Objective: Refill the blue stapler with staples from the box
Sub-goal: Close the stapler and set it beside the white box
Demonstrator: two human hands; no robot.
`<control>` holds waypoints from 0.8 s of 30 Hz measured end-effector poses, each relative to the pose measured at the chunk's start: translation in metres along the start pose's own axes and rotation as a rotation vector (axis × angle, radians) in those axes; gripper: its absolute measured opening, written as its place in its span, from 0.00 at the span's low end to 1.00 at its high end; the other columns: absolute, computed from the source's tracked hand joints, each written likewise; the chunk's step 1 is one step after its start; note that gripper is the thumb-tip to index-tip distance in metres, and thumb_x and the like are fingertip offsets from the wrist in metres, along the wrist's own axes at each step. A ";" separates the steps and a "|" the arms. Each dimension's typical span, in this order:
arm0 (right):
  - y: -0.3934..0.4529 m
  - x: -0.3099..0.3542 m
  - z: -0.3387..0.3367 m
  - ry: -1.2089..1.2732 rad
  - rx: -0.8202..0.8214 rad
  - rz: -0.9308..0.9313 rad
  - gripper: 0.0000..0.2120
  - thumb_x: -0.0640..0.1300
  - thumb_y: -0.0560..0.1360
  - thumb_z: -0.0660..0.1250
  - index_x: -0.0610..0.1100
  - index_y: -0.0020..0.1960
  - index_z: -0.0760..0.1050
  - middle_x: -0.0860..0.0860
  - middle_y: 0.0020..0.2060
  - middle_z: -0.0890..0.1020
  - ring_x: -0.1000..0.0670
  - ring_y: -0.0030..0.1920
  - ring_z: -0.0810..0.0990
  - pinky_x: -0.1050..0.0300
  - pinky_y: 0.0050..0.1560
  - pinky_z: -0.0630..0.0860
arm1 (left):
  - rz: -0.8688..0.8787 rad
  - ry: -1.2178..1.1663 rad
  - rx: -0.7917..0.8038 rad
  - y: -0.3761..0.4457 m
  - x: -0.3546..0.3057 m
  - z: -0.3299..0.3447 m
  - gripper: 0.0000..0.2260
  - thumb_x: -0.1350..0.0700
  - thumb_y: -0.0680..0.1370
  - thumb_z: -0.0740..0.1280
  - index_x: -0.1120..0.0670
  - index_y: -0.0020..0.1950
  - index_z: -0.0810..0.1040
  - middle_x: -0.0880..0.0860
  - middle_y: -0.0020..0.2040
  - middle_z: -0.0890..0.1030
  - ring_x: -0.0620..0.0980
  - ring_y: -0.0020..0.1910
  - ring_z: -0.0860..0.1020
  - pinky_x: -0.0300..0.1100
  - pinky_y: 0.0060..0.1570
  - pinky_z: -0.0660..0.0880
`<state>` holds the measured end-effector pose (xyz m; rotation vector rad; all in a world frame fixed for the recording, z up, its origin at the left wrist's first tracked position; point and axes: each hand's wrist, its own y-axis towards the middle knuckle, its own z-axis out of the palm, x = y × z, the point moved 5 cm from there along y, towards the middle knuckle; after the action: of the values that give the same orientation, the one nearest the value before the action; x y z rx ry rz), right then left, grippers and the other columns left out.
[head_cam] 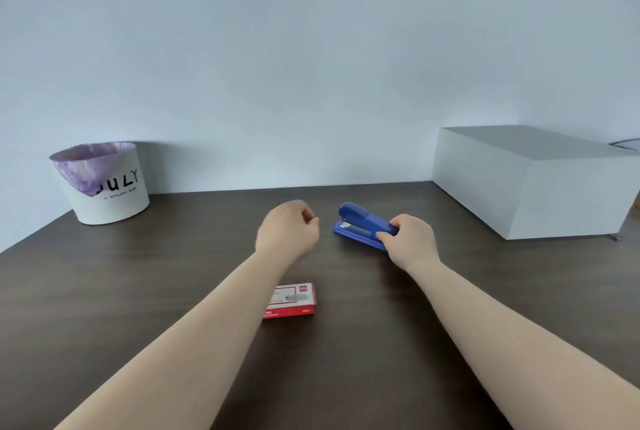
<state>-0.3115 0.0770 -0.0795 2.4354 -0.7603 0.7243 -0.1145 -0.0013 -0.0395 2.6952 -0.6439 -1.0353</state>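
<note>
The blue stapler (pixel 360 223) lies closed on the dark wooden table (pixel 138 291), its nose pointing far left. My right hand (pixel 410 241) grips its near right end with thumb and fingers. My left hand (pixel 287 230) hovers just left of the stapler, fingers curled in, holding nothing. The red and white staple box (pixel 294 299) lies flat and closed nearer to me, partly covered by my left forearm.
A white round bin (pixel 104 183) with a purple liner stands at the back left by the wall. A large grey box (pixel 533 183) sits at the back right.
</note>
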 end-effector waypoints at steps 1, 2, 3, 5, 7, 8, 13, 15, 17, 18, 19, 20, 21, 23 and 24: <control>0.007 -0.009 -0.004 0.022 -0.005 0.026 0.06 0.43 0.73 0.66 0.40 0.44 0.76 0.47 0.40 0.77 0.46 0.42 0.72 0.58 0.40 0.67 | 0.010 0.004 0.017 0.006 -0.015 0.014 0.05 0.53 0.74 0.63 0.52 0.45 0.78 0.50 0.45 0.82 0.53 0.47 0.78 0.43 0.44 0.74; 0.013 -0.017 -0.007 0.033 -0.009 0.042 0.03 0.41 0.72 0.65 0.41 0.41 0.74 0.47 0.38 0.76 0.45 0.41 0.71 0.58 0.37 0.67 | 0.012 0.007 0.038 0.012 -0.029 0.028 0.05 0.53 0.74 0.62 0.52 0.45 0.77 0.51 0.45 0.81 0.54 0.46 0.78 0.43 0.42 0.73; 0.020 -0.024 -0.010 0.033 -0.012 0.056 0.04 0.40 0.72 0.64 0.42 0.39 0.72 0.47 0.35 0.74 0.45 0.40 0.71 0.57 0.34 0.65 | 0.008 0.007 0.065 0.017 -0.041 0.042 0.05 0.54 0.75 0.62 0.53 0.44 0.76 0.51 0.45 0.80 0.54 0.44 0.77 0.43 0.40 0.72; 0.035 -0.040 -0.017 0.009 -0.034 0.079 0.03 0.40 0.71 0.64 0.41 0.39 0.74 0.48 0.32 0.73 0.45 0.39 0.70 0.58 0.29 0.61 | -0.008 0.000 0.114 0.028 -0.060 0.071 0.04 0.54 0.75 0.61 0.54 0.43 0.73 0.52 0.44 0.78 0.54 0.41 0.75 0.43 0.38 0.70; 0.047 -0.053 -0.023 -0.017 -0.071 0.095 0.06 0.42 0.71 0.65 0.40 0.44 0.77 0.48 0.35 0.75 0.46 0.39 0.71 0.59 0.32 0.62 | -0.033 -0.027 0.134 0.035 -0.071 0.093 0.05 0.54 0.76 0.61 0.54 0.43 0.72 0.52 0.43 0.77 0.54 0.41 0.74 0.43 0.38 0.69; 0.054 -0.061 -0.025 -0.021 -0.093 0.106 0.07 0.43 0.72 0.65 0.39 0.46 0.78 0.47 0.38 0.76 0.46 0.40 0.72 0.59 0.35 0.64 | -0.047 -0.052 0.136 0.038 -0.075 0.104 0.05 0.54 0.76 0.61 0.55 0.43 0.72 0.52 0.43 0.77 0.54 0.41 0.73 0.43 0.38 0.69; 0.088 -0.094 -0.034 -0.027 -0.227 0.160 0.10 0.44 0.73 0.66 0.37 0.47 0.76 0.42 0.45 0.82 0.45 0.41 0.73 0.56 0.39 0.66 | -0.108 -0.184 0.123 0.050 -0.088 0.147 0.07 0.52 0.77 0.60 0.54 0.45 0.74 0.51 0.43 0.76 0.52 0.42 0.73 0.43 0.42 0.68; 0.098 -0.100 -0.036 -0.036 -0.259 0.168 0.10 0.44 0.74 0.65 0.37 0.48 0.76 0.42 0.47 0.82 0.42 0.44 0.76 0.55 0.39 0.66 | -0.112 -0.193 0.115 0.052 -0.088 0.158 0.07 0.52 0.76 0.60 0.53 0.46 0.75 0.50 0.42 0.77 0.52 0.42 0.73 0.42 0.42 0.68; 0.108 -0.103 -0.036 -0.066 -0.279 0.162 0.10 0.43 0.75 0.65 0.36 0.49 0.75 0.41 0.48 0.81 0.40 0.48 0.78 0.55 0.39 0.65 | -0.093 -0.176 0.103 0.055 -0.087 0.163 0.07 0.51 0.76 0.60 0.52 0.44 0.75 0.50 0.41 0.78 0.52 0.42 0.74 0.42 0.41 0.68; 0.112 -0.103 -0.036 -0.085 -0.284 0.154 0.10 0.43 0.75 0.64 0.36 0.49 0.74 0.40 0.48 0.81 0.39 0.49 0.78 0.54 0.39 0.65 | -0.083 -0.166 0.100 0.057 -0.087 0.165 0.07 0.51 0.76 0.60 0.52 0.43 0.74 0.49 0.41 0.78 0.52 0.42 0.75 0.42 0.41 0.69; 0.117 -0.104 -0.036 -0.098 -0.289 0.149 0.10 0.43 0.75 0.64 0.36 0.50 0.74 0.40 0.49 0.81 0.39 0.49 0.78 0.54 0.39 0.65 | -0.075 -0.157 0.099 0.058 -0.087 0.166 0.07 0.51 0.76 0.60 0.51 0.43 0.74 0.49 0.41 0.78 0.53 0.42 0.75 0.42 0.41 0.69; 0.120 -0.104 -0.036 -0.106 -0.296 0.146 0.09 0.42 0.75 0.64 0.36 0.50 0.73 0.40 0.49 0.81 0.38 0.50 0.78 0.54 0.39 0.65 | -0.069 -0.149 0.099 0.059 -0.087 0.166 0.07 0.50 0.76 0.60 0.51 0.42 0.74 0.49 0.41 0.79 0.53 0.43 0.76 0.42 0.41 0.69; 0.124 -0.104 -0.037 -0.108 -0.303 0.146 0.09 0.42 0.75 0.64 0.36 0.51 0.72 0.39 0.49 0.81 0.38 0.50 0.78 0.53 0.39 0.66 | -0.066 -0.143 0.101 0.060 -0.087 0.167 0.06 0.50 0.76 0.60 0.50 0.42 0.74 0.49 0.42 0.79 0.53 0.43 0.76 0.42 0.42 0.70; 0.131 -0.104 -0.036 -0.111 -0.316 0.138 0.10 0.41 0.75 0.65 0.36 0.52 0.69 0.39 0.49 0.80 0.37 0.50 0.78 0.52 0.39 0.67 | -0.058 -0.133 0.106 0.061 -0.087 0.167 0.06 0.50 0.75 0.61 0.50 0.42 0.75 0.49 0.43 0.79 0.53 0.45 0.76 0.42 0.43 0.70; 0.135 -0.104 -0.036 -0.117 -0.314 0.137 0.09 0.41 0.75 0.64 0.36 0.52 0.69 0.39 0.49 0.80 0.37 0.50 0.78 0.52 0.39 0.67 | -0.052 -0.127 0.107 0.061 -0.087 0.167 0.06 0.50 0.75 0.61 0.50 0.42 0.75 0.49 0.43 0.79 0.53 0.46 0.77 0.43 0.43 0.70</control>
<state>-0.4810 0.0381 -0.0778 2.1698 -1.0125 0.4725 -0.3049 -0.0187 -0.0919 2.7681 -0.6725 -1.2273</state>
